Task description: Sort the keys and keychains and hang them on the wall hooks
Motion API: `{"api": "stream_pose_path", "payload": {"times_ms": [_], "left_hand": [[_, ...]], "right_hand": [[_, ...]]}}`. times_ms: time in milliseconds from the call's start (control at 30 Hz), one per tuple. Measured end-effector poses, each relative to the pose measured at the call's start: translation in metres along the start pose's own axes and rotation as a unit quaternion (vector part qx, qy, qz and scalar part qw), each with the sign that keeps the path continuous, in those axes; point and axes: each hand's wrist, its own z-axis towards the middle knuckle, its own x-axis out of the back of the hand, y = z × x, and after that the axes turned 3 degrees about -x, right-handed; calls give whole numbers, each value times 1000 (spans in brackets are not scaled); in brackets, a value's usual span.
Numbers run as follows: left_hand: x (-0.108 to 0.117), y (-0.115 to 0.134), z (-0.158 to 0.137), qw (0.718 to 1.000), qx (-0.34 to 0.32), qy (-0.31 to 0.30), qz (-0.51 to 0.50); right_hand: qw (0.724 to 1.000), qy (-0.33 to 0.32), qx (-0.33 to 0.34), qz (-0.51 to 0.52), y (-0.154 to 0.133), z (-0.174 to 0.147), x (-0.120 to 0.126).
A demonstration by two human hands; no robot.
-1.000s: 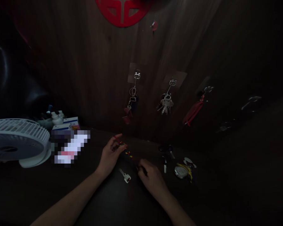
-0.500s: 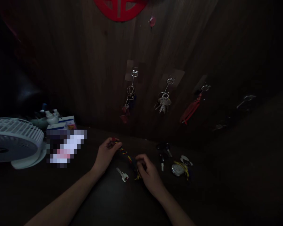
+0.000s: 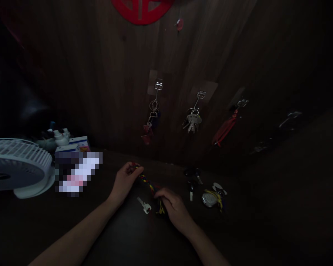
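A braided multicoloured cord (image 3: pixel 146 181) in red, yellow and dark blue stretches between my hands, low over the dark tabletop. My left hand (image 3: pixel 124 181) pinches its upper left end, where a bit of red shows. Lower down, my right hand (image 3: pixel 173 207) has its thumb and fingers closed on the cord near its tasselled end (image 3: pixel 161 209), which hangs out below the fingers. A single key with a pale head (image 3: pixel 144 206) lies on the table just below the cord, touched by neither hand.
Right of my hands lie dark-headed keys (image 3: pixel 191 191), a round silvery object (image 3: pixel 209 200) with a yellow cord and a white tag (image 3: pixel 220 188). Wall hooks above hold keychains (image 3: pixel 153 118), a key bunch (image 3: pixel 193 120) and a red cord (image 3: pixel 224 131). A white fan (image 3: pixel 19 166) stands left, beside small boxes (image 3: pixel 79 141).
My right hand has moved slightly left and its fingers have closed on the lower part of the braided cord. My left hand keeps its pinch in the same place.
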Motion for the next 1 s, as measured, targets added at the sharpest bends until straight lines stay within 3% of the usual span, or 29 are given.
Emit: {"api": "stream_pose_path", "payload": {"times_ms": [467, 733, 1000], "left_hand": [[-10, -4, -12, 999, -29, -40, -1], [-9, -1, -21, 994, -61, -80, 48], [-10, 2, -26, 985, -38, -165, -14]], "right_hand": [[984, 97, -29, -144, 6, 3, -8], [971, 85, -37, -222, 3, 2, -8], [970, 79, -26, -226, 4, 2, -5]]}}
